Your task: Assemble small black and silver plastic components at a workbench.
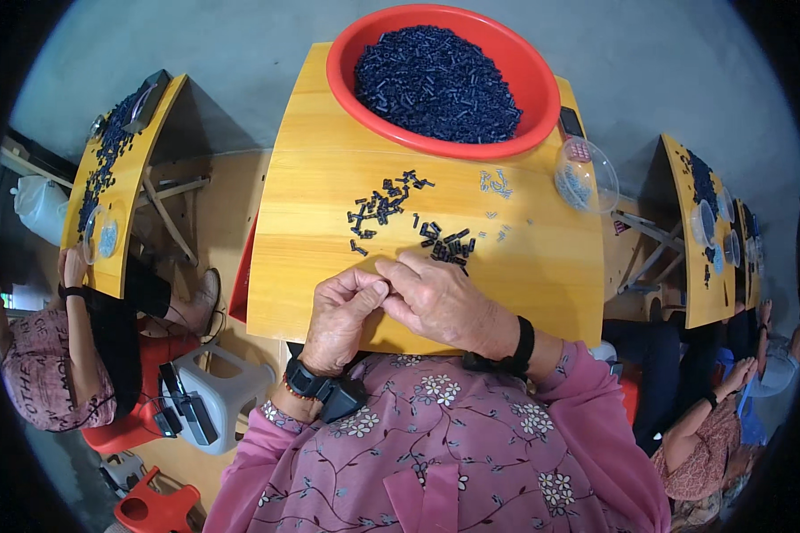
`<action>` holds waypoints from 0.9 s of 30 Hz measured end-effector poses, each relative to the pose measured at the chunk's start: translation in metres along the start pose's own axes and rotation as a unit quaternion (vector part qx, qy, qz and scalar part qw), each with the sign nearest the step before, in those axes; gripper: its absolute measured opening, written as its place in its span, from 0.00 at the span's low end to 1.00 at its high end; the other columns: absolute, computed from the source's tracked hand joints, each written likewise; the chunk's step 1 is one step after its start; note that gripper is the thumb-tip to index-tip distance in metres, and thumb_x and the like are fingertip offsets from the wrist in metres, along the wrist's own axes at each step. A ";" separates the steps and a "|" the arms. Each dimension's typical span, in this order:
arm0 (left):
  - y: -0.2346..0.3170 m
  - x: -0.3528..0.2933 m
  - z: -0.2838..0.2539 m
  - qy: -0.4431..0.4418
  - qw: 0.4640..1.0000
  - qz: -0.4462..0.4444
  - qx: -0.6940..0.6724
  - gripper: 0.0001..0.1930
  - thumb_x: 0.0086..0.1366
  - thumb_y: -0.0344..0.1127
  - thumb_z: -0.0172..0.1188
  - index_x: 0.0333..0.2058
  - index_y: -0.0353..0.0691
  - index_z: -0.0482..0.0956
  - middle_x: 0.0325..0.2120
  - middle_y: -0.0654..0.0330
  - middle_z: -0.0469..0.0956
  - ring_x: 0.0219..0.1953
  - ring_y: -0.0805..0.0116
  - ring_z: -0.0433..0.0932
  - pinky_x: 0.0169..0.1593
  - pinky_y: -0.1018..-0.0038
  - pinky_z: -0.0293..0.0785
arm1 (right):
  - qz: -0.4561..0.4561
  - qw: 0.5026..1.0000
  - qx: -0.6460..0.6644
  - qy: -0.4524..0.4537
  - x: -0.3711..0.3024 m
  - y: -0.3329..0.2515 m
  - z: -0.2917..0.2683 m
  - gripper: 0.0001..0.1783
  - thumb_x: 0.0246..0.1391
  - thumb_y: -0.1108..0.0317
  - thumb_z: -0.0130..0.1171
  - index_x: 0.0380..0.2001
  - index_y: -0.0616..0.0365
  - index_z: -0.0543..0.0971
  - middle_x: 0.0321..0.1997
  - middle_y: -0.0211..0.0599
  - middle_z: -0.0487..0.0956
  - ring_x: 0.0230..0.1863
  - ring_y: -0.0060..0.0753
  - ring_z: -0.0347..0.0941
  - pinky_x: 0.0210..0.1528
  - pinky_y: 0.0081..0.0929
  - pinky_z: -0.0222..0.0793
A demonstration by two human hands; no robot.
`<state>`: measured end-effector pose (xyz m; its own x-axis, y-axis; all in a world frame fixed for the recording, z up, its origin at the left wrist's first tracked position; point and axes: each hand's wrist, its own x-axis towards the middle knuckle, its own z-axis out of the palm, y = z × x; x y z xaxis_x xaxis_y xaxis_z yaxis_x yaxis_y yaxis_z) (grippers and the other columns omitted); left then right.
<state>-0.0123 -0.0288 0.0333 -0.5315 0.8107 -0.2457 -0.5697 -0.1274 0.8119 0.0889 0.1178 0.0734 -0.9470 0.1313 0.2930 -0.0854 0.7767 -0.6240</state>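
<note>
Near the front edge of the yellow table (pixel 302 222), my left hand (pixel 340 311) and my right hand (pixel 449 302) meet with their fingertips pinched together. Whatever lies between the fingers is hidden or too small to name. Just beyond my right hand is a small pile of black plastic pieces (pixel 449 246). Another loose cluster of black pieces (pixel 380 208) spreads a little farther off to the left. Some tiny pale, silvery parts (pixel 496 184) are scattered to the right of these piles.
A large red basin (pixel 350 105) full of dark pieces stands at the table's far side. At the right edge are a clear plastic tub (pixel 603 182) with small pale parts and a dark flat device (pixel 571 123). Other people work at tables left and right; a grey stool (pixel 218 377) stands at left.
</note>
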 end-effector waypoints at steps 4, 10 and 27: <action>0.002 0.002 0.011 0.008 1.000 0.007 0.024 0.05 0.68 0.28 0.57 0.35 0.33 0.79 0.30 0.62 0.80 0.32 0.76 0.76 0.40 0.78 0.74 | 0.024 0.999 0.028 -0.006 -0.005 0.009 0.001 0.14 0.52 0.68 0.62 0.39 0.62 0.72 0.30 0.43 0.72 0.34 0.48 0.75 0.35 0.39 0.73; 0.001 0.005 0.015 0.011 0.996 0.016 0.087 0.05 0.68 0.27 0.58 0.34 0.32 0.79 0.30 0.62 0.80 0.31 0.77 0.76 0.38 0.79 0.74 | -0.016 1.000 0.008 -0.005 -0.007 0.019 0.002 0.15 0.51 0.68 0.63 0.38 0.64 0.73 0.30 0.46 0.72 0.31 0.50 0.75 0.32 0.41 0.72; 0.005 0.006 0.015 0.037 0.987 0.021 0.157 0.04 0.66 0.24 0.57 0.31 0.32 0.78 0.27 0.64 0.79 0.29 0.80 0.74 0.35 0.82 0.71 | 0.009 0.996 -0.076 -0.045 -0.006 0.007 0.002 0.08 0.50 0.68 0.59 0.26 0.63 0.75 0.29 0.43 0.75 0.33 0.43 0.77 0.29 0.39 0.75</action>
<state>-0.0086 -0.0155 0.0436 -0.6012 0.7634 -0.2363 -0.3299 0.0322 0.9435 0.0933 0.1212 0.0657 -0.9726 0.0957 0.2120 -0.0264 0.8601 -0.5094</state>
